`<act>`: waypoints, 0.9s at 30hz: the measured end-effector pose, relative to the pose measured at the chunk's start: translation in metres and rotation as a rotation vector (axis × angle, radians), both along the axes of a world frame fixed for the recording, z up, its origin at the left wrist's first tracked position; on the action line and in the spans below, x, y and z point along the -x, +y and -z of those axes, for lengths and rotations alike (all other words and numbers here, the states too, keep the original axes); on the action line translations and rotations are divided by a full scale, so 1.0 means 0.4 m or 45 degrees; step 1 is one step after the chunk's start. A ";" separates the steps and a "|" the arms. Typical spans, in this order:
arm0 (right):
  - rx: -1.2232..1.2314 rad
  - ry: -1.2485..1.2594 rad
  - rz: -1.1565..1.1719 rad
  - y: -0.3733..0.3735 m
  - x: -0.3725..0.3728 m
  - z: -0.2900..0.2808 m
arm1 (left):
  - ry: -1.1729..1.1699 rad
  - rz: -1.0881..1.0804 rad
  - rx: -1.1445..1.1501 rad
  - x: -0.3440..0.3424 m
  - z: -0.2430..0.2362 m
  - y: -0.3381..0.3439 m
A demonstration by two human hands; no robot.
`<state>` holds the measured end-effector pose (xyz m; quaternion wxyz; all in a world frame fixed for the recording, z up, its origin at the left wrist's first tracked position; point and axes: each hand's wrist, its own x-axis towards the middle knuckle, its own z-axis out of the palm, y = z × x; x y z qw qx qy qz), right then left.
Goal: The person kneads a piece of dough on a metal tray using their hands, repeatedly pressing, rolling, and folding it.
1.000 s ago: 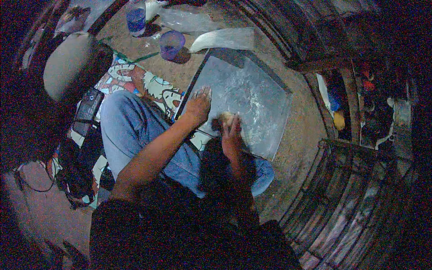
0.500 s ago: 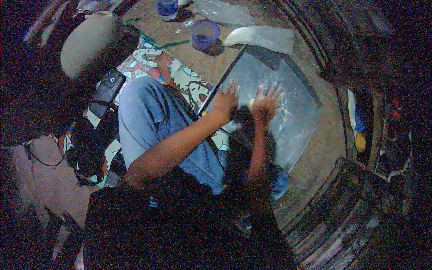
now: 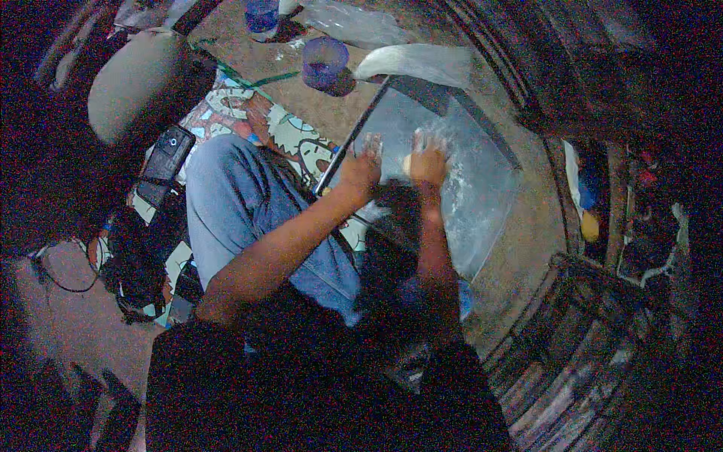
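Observation:
A dark grey sheet-like board (image 3: 482, 196), dusted with white powder, lies flat in front of me. My right hand (image 3: 428, 162) rests over it, palm down, with fingers stretched forward and powdered white. A pale, dough-like lump (image 3: 407, 165) shows at the left edge of that palm; the rest of it is hidden under the hand. Near the board's left edge is my left hand (image 3: 361, 169), its whitened fingers stretched forward and apart from the right hand. Nothing shows in its fingers, though its underside is hidden.
Beyond the board stand a purple-blue tub (image 3: 324, 62) and a bottle with a blue label (image 3: 262, 19). A white plastic bag (image 3: 418, 65) touches the far edge. Left of my bent knee (image 3: 226, 181) lies a dark phone (image 3: 167, 154). A slatted wooden piece (image 3: 572, 339) curves along the right.
The whole view has shifted slightly, moving the scene left. My right hand has slid a little farther forward on the board, and its fingers are closer together. My left hand is nearly unchanged.

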<state>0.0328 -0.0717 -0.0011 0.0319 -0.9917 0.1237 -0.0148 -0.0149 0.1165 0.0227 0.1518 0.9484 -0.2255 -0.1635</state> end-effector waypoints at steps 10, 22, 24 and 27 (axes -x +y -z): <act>-0.454 0.386 -0.177 0.043 0.489 -0.153 | 0.031 0.082 -0.059 -0.017 0.066 -0.010; 0.321 -0.683 -0.586 0.057 -0.003 -0.004 | 0.249 -0.042 0.243 0.006 -0.002 0.015; 0.235 -0.667 -0.374 0.063 -0.109 -0.003 | 0.196 -0.057 0.178 -0.004 0.025 -0.003; 0.101 -0.623 -0.264 0.044 -0.240 0.006 | 0.025 -0.072 0.104 -0.019 0.086 -0.050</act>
